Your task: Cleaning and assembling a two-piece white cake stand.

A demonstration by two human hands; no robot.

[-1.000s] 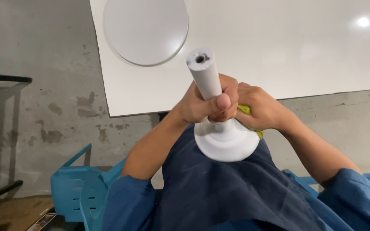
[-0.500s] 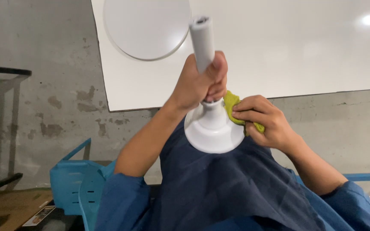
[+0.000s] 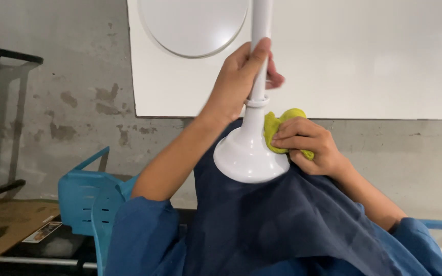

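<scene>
Against the person's dark blue shirt [image 3: 282,225] sits the flared base of a white stand [image 3: 246,153], pole pointing up past the white worktop [image 3: 364,61] w/ a round white disc [image 3: 193,25] on it. Left hand [image 3: 241,71] has its grip wrapped around the pole. Right hand [image 3: 308,145] has fingers closed on a yellow-green cloth [image 3: 282,128], pressing it to the stand's neck just above the base. Blue chair [image 3: 93,199] at lower left.

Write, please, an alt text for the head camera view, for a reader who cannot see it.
A person's left hand grips the tube of a white plastic stand with a round flared base, while the right hand presses a yellow-green cloth against the base. Behind are a white tabletop carrying a round white disc, and a blue plastic chair.
</scene>
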